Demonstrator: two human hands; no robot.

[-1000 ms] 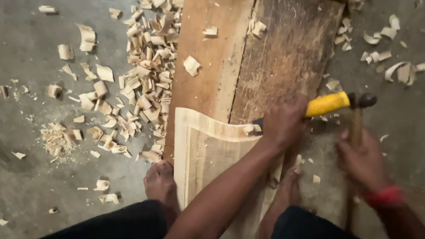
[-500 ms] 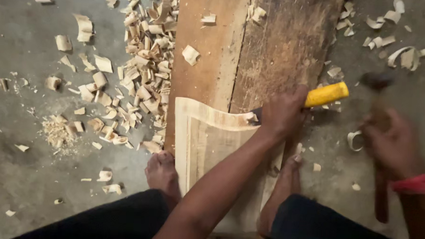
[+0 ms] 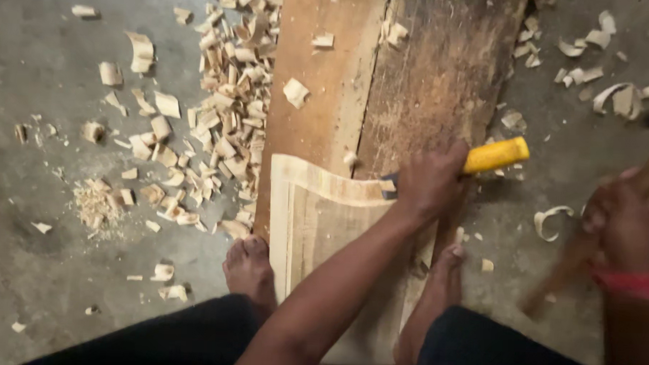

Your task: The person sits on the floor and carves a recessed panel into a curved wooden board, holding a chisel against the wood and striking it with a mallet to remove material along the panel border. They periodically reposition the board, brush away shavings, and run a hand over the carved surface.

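Lifted higher and farther right than half a second ago: right hand (image 3: 625,218), a blur, wrapped round a brown wooden hammer handle (image 3: 562,273). Left hand (image 3: 429,182) shut tight on the yellow-handled chisel (image 3: 494,155). Chisel lying slantwise, smooth handle pointing up-right, tip down-left on the pale, smooth plank (image 3: 323,218), between two bare feet. Curly wood chips (image 3: 219,114) to the left.

I see the left hand (image 3: 431,182) gripping a yellow-handled chisel (image 3: 494,155), its tip against the top edge of the pale board (image 3: 323,218). My right hand (image 3: 625,222), blurred, holds a wooden handle (image 3: 562,273). Bare feet (image 3: 249,270) flank the board; shavings (image 3: 219,107) litter the concrete floor (image 3: 41,266).
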